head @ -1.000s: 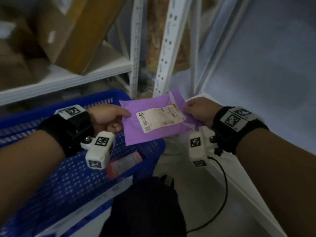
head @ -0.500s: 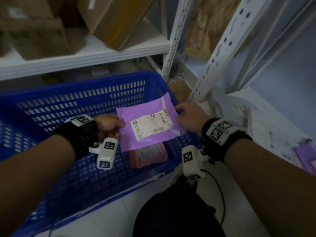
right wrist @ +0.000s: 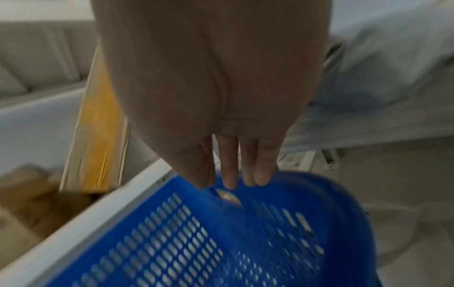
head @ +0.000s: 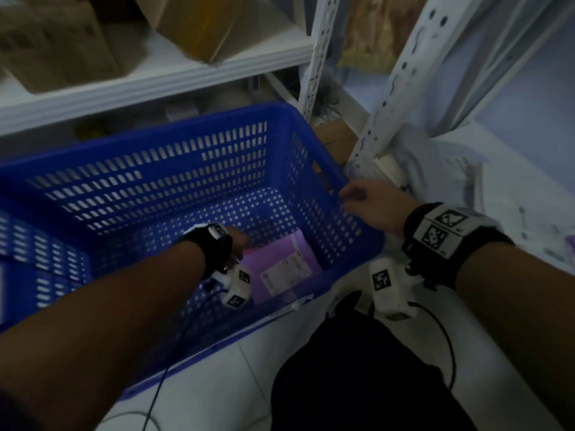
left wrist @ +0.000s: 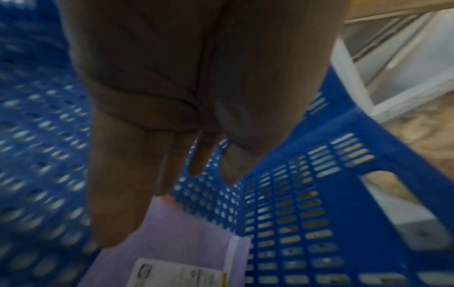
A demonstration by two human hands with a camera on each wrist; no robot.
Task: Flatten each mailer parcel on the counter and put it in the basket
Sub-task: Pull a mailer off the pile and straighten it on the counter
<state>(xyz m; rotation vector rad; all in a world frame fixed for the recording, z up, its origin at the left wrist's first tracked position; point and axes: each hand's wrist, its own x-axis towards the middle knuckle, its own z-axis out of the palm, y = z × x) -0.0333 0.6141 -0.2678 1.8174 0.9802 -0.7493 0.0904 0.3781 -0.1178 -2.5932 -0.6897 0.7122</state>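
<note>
A purple mailer with a white label lies flat on the floor of the blue basket, in its near right corner. My left hand is down inside the basket at the mailer's left edge. In the left wrist view its fingers are straight and reach down onto the mailer; a pink edge shows under the mailer's corner. My right hand hovers over the basket's right rim with straight fingers and holds nothing. That rim lies just under the fingertips.
A white shelf with cardboard boxes runs behind the basket. White perforated uprights stand to its right, beside the pale counter. A black shape and a cable lie on the tiled floor near me.
The purple mailer went from both hands above the basket down to its floor. My right hand let go and drew back to the rim; my left hand followed it down.
</note>
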